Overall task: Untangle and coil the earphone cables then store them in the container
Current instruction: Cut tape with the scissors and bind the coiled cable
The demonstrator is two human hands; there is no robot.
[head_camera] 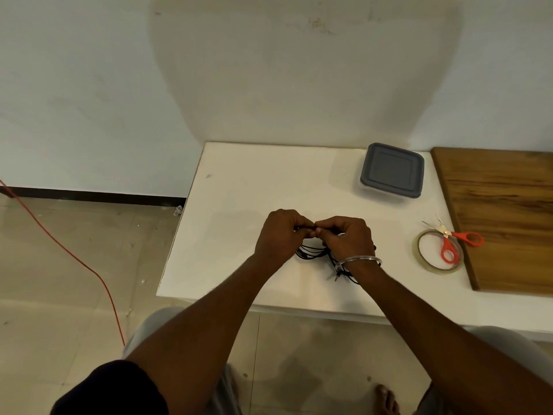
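Both hands up over middle of white table (239,181), fingertips nearly touching. Left hand (279,235) and right hand (347,238) each pinching bit of black earphone cables (314,253), rest of bundle hanging down in loops onto table under them. Container (392,170), grey lid on, sits near far right corner. Scissors (452,238) lying across tape roll (438,251) by right edge, next to wooden board (502,211).
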